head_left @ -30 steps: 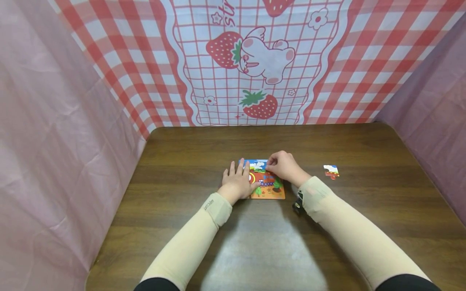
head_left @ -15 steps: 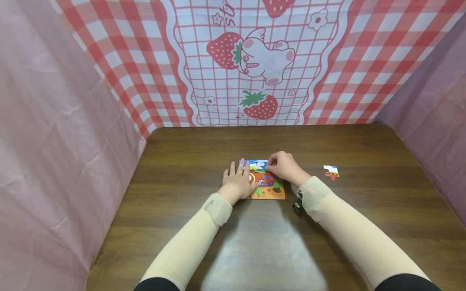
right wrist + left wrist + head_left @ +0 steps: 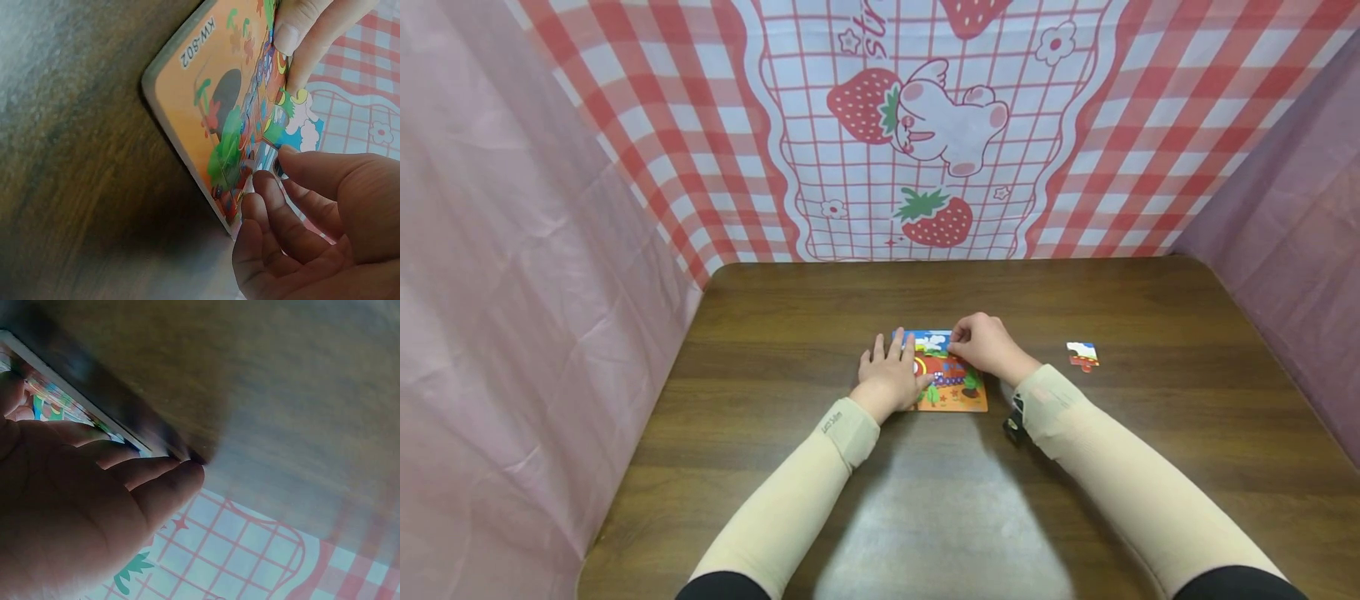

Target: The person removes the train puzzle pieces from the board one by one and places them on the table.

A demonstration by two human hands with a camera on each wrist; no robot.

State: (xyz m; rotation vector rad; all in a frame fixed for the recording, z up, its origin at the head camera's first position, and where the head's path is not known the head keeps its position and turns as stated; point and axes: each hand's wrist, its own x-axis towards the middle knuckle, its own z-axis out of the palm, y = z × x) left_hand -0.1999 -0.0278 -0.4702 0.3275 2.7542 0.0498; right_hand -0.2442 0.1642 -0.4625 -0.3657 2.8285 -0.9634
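Puzzle (image 3: 951,379): keep your left hand (image 3: 891,375) flat, steadying it, while your right hand's (image 3: 988,343) curled fingertips (image 3: 265,187) press the piece in squarely.

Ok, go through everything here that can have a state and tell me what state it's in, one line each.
Puzzle board: flat on the table, picture side up, pinned by both hands.
Loose piece: lying alone on the table, right of the board, untouched.
Left hand: fingers straight, pressing flat on the board's left part.
Right hand: fingers curled, fingertips on the board's far right part; whether it holds a piece is unclear.
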